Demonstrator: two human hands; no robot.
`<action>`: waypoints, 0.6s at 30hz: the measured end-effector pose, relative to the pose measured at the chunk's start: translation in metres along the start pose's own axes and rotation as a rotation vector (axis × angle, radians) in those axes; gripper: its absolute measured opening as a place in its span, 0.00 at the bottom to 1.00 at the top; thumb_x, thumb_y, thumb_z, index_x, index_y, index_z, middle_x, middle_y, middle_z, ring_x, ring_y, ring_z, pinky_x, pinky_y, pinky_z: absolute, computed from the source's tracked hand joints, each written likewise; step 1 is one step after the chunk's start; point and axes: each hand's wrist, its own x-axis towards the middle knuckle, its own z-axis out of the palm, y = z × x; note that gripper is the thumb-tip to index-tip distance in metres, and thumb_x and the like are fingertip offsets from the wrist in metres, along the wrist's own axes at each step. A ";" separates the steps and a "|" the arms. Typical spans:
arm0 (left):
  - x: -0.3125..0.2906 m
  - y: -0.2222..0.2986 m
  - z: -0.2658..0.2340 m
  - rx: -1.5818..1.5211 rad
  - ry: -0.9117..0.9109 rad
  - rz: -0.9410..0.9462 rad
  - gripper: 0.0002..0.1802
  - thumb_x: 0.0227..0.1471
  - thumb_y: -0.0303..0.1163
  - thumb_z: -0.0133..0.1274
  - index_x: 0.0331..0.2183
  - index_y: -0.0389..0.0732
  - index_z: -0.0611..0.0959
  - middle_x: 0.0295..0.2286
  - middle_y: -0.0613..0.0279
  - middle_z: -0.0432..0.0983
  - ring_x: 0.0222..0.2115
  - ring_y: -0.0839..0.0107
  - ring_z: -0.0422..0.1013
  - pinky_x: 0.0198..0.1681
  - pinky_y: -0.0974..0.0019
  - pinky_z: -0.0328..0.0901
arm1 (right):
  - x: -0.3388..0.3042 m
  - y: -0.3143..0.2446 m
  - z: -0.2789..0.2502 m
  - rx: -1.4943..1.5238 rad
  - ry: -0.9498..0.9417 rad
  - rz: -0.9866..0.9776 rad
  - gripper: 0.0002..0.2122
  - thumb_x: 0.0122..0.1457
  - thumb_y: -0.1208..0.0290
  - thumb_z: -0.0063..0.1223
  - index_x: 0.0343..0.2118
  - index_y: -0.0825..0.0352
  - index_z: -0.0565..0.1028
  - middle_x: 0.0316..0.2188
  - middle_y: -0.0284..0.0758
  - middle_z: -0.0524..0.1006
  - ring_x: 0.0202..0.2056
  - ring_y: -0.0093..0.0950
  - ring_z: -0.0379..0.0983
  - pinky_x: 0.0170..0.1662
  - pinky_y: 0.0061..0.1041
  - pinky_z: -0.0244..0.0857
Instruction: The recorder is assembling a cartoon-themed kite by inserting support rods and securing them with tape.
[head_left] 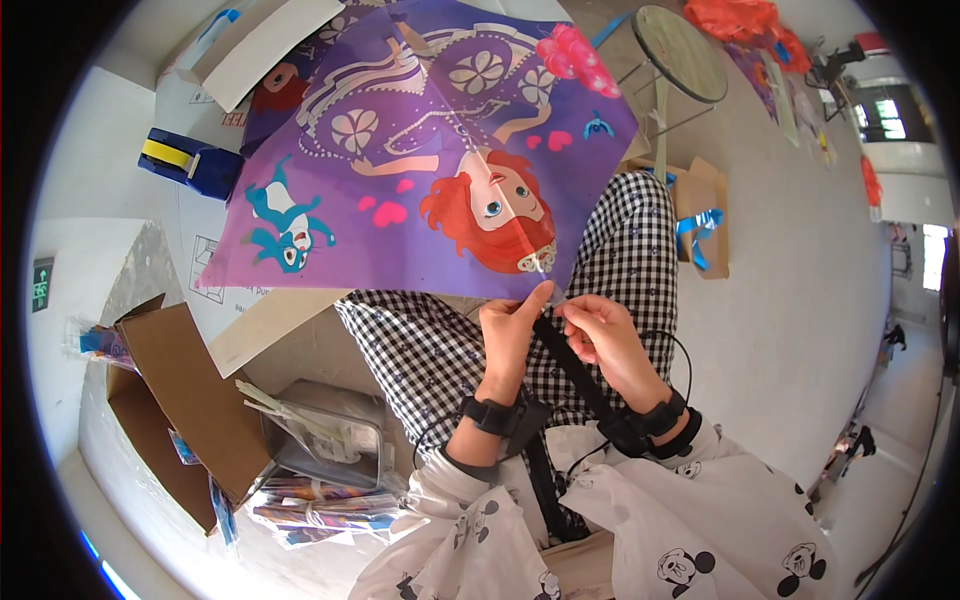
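A purple kite [400, 250], printed with a red-haired cartoon figure and a blue rabbit, spreads from the table across my lap. Its near tip reaches my fingers, and a straight crease or spine runs up its middle. My left hand [510, 330] is closed, with thumb and forefinger pinching that tip. Just to the right, my right hand [605, 340] is also closed, thumb against forefinger, close beside the tip. Something small and translucent seems to lie between its fingertips, but I cannot make out what. Both wrists wear black bands.
A blue tape dispenser [190, 162] with yellow tape stands on the white table [180, 240], left of the kite. Cardboard boxes [195, 400] and a grey bin [340, 420] sit at lower left, near bundled printed packets [325, 510]. A round stool [680, 55] and open carton [715, 220] are at right.
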 end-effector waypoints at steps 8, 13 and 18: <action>-0.004 0.010 0.007 0.000 -0.013 0.008 0.17 0.48 0.32 0.64 0.16 0.32 0.81 0.16 0.75 0.71 0.18 0.87 0.60 0.20 0.76 0.53 | 0.004 -0.003 0.003 0.012 0.048 -0.056 0.10 0.61 0.66 0.54 0.31 0.68 0.75 0.22 0.28 0.72 0.19 0.13 0.64 0.18 0.11 0.52; -0.004 0.011 0.001 0.034 -0.023 0.030 0.13 0.50 0.32 0.63 0.21 0.32 0.84 0.18 0.72 0.76 0.20 0.87 0.64 0.21 0.77 0.58 | 0.013 -0.001 0.006 0.096 0.017 -0.027 0.09 0.60 0.66 0.56 0.29 0.67 0.75 0.21 0.26 0.71 0.19 0.12 0.61 0.19 0.11 0.50; -0.007 0.014 0.007 -0.094 0.057 -0.015 0.15 0.54 0.35 0.60 0.22 0.34 0.82 0.19 0.73 0.73 0.20 0.86 0.63 0.22 0.77 0.55 | 0.017 0.004 -0.006 0.118 -0.012 -0.029 0.09 0.59 0.68 0.57 0.26 0.67 0.75 0.22 0.26 0.71 0.21 0.12 0.62 0.20 0.12 0.51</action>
